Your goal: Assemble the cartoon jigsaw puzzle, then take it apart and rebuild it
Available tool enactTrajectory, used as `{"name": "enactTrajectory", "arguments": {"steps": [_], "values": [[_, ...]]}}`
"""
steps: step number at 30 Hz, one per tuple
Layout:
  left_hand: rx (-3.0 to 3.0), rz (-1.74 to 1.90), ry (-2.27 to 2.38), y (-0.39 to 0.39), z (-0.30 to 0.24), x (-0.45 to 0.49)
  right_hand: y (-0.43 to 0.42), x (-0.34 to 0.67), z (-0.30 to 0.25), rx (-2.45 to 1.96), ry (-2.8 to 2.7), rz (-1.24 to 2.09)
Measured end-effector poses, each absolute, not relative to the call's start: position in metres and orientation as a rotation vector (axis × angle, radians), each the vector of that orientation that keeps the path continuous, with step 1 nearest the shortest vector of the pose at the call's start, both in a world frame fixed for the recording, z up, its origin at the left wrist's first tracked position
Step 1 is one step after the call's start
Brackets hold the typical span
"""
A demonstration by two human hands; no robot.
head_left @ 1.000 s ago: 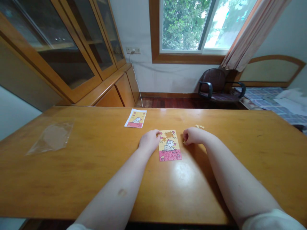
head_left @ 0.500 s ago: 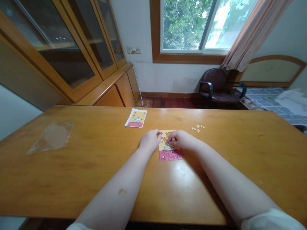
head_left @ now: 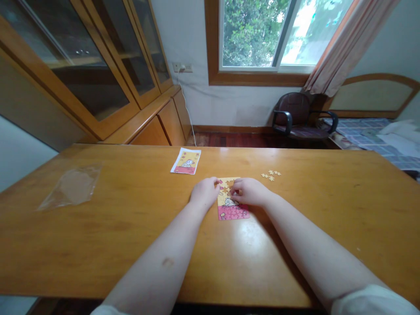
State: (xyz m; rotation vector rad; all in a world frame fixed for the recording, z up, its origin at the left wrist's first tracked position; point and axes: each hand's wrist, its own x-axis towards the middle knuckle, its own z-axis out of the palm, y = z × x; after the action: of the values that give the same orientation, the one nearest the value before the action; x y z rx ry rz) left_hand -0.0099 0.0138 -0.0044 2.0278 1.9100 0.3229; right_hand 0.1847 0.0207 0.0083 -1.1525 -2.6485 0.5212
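Note:
A partly assembled jigsaw puzzle (head_left: pixel 233 212) lies on the table in front of me, pink at the near end and yellow at the far end, with a white cartoon animal between. Gaps show in its yellow part. My left hand (head_left: pixel 204 192) is closed at the puzzle's upper left edge, fingertips pressed on that edge. Over the right side of the yellow part, my right hand (head_left: pixel 252 191) has its fingers bent together, tips close to the gaps. Whatever sits between those fingertips is too small to make out. Several loose puzzle pieces (head_left: pixel 271 175) lie to the right, beyond my right hand.
A picture card (head_left: pixel 187 162) with the same design lies beyond my left hand. At far left is a clear plastic bag (head_left: pixel 72 186). The wooden table (head_left: pixel 131 245) carries all of this. Behind it stand a glass-door cabinet (head_left: pixel 144 105) and an armchair (head_left: pixel 297 113).
My right hand has shifted slightly right and away from me, uncovering a bit more of the puzzle's middle. My left hand keeps its place.

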Motion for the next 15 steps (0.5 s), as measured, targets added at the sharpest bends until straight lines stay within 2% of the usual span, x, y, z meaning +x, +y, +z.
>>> {"name": "enactTrajectory", "arguments": {"steps": [15], "values": [[2.032,0.297,1.914,0.014,-0.004,-0.01,0.019,0.173,-0.001,-1.315,-2.635,0.341]]}}
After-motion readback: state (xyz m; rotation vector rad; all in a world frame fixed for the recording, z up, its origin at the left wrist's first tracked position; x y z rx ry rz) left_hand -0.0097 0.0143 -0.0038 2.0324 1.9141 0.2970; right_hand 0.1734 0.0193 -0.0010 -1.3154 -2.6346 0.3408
